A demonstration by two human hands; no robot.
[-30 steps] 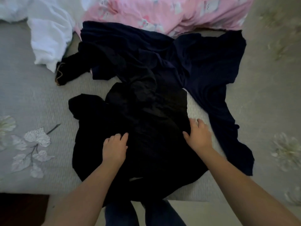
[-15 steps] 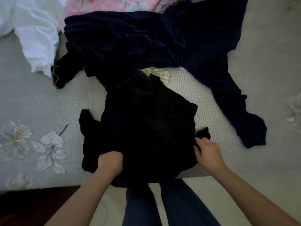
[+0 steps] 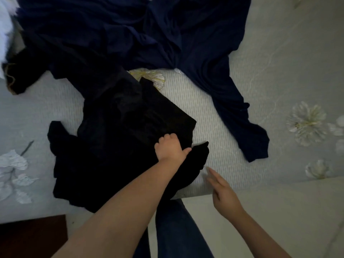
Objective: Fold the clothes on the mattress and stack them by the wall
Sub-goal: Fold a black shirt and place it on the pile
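Left hand (image 3: 170, 148) grips the black garment (image 3: 119, 146) near its right edge, fingers curled into the cloth. Right hand (image 3: 223, 190) hovers flat just beside it, fingers straight, blurred so prob. not touching. Navy garment (image 3: 167, 40) sprawls behind on the mattress (image 3: 279, 71).

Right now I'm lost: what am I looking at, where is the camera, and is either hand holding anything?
No machine here: a person's two bare arms, filmed by one camera worn on the head, looking down. The left hand reaches across and grips the black garment, bunched on the grey floral mattress. The right hand hovers open beside it, holding nothing. Behind lies a spread navy garment; a white cloth shows at the far left edge.
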